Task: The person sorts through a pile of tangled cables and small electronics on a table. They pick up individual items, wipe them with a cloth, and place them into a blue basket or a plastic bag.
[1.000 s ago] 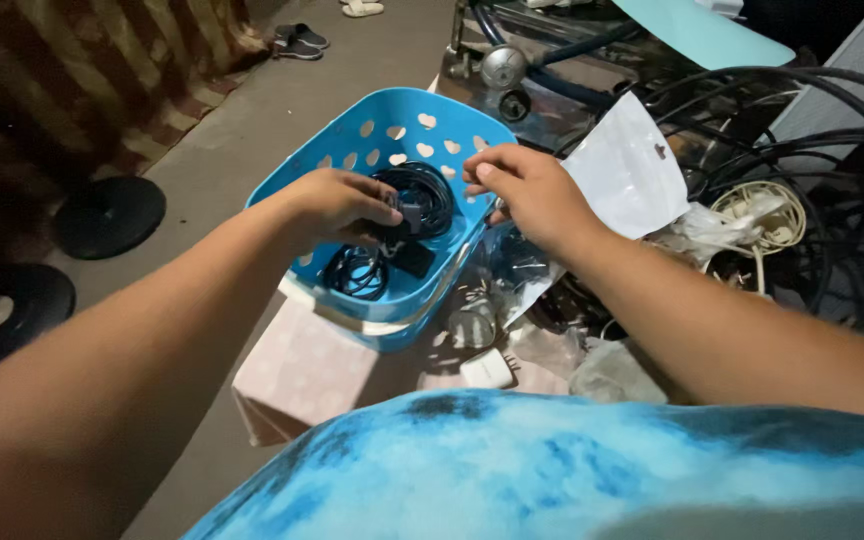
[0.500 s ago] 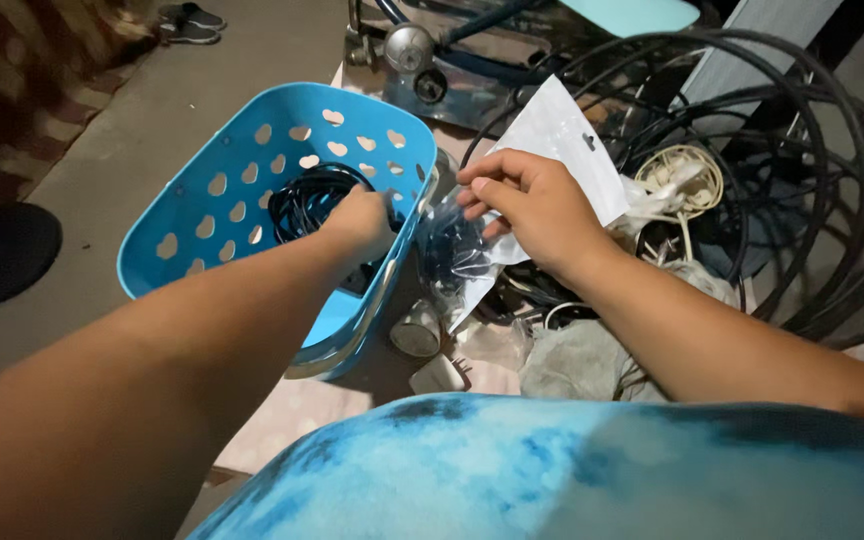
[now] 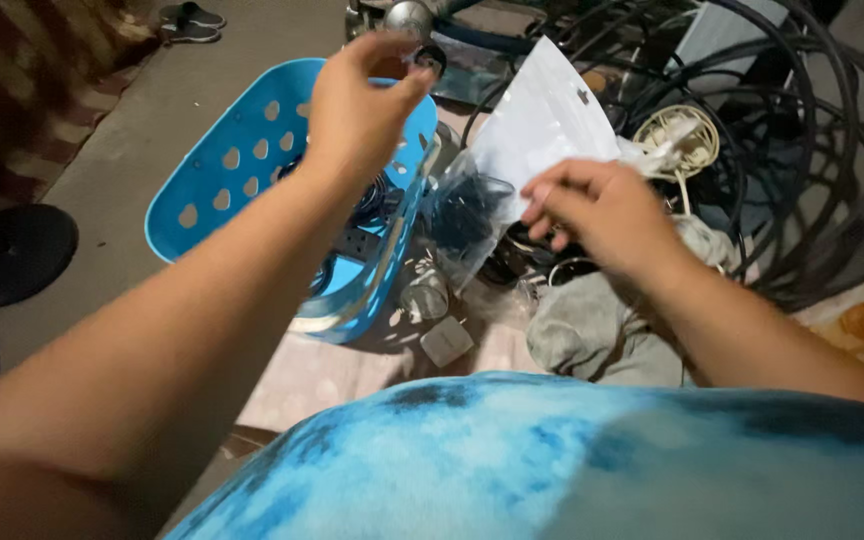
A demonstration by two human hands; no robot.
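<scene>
My left hand (image 3: pixel 357 110) is raised over the far rim of a blue plastic basket (image 3: pixel 237 165) with oval holes. Its fingertips are pinched together, and I cannot tell whether anything is between them. Black cables (image 3: pixel 372 200) lie inside the basket. My right hand (image 3: pixel 602 215) is to the right of the basket and pinches a clear plastic bag (image 3: pixel 467 215) with a dark cable bundle in it. A white flat pouch (image 3: pixel 542 115) sticks up just behind that bag.
Thick black cable coils (image 3: pixel 802 150) fill the right side, with a white coiled cord (image 3: pixel 677 140) among them. A grey cloth (image 3: pixel 592 330) and a white charger block (image 3: pixel 445 340) lie near me. Black round discs (image 3: pixel 12 250) and shoes (image 3: pixel 187 18) are on the floor at left.
My left hand has left the basket and risen above its far rim, fingers pinched. My right hand has kept the clear bag and dropped a little to the right.
</scene>
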